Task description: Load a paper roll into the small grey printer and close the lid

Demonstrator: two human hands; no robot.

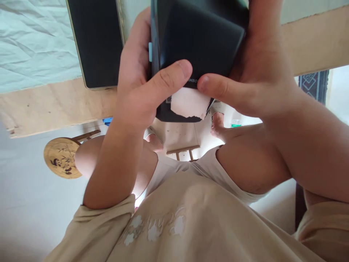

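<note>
Both my hands hold a dark, glossy phone-like device (199, 40) close to the camera, above the table edge. My left hand (139, 87) grips its left side, with the thumb laid across its lower face. My right hand (253, 72) grips the right side, and its thumb tip touches a torn white sticker (188, 103) near the device's lower end. Part of a printed word shows beside the sticker. The device's upper end is cut off by the frame.
A second flat black device (95, 40) with a gold rim lies on a pale green cloth (32, 40) on the wooden table (54, 105). Below the edge I see my knees, a round wooden stool (61, 158) and a white floor.
</note>
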